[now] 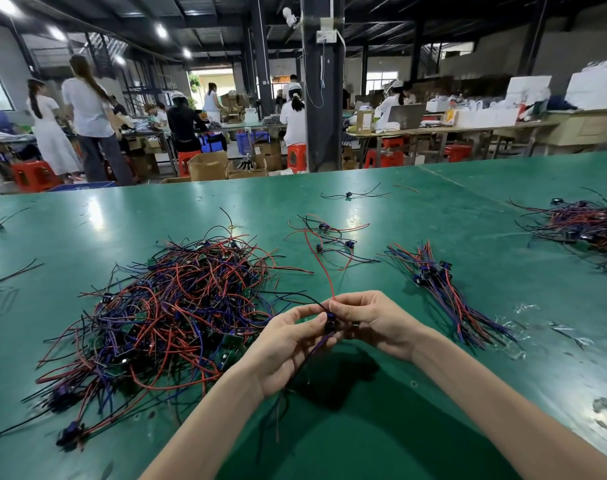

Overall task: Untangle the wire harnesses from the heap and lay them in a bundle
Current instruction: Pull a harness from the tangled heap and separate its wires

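- On the left of the green table [87, 237], we are looking at the heap [163, 313]: a loose mound of thin red, blue and black wires, with small green boards and dark connectors tangled through it.
- Just right of the heap, our left hand [288, 344] is pinching the harness [329, 320] we are working on, its wires trailing down across the palm.
- Our right hand [374, 323] is touching the left, fingers closing on the same harness at its small dark connector, with one red wire [317, 261] rising away from them.
- We are judging these light, limp and snag-prone, so holding the connector and easing gently seems safer than tugging a wire.
- Further right, the bundle [444, 289] is lying with its wires roughly parallel, well apart from the heap.
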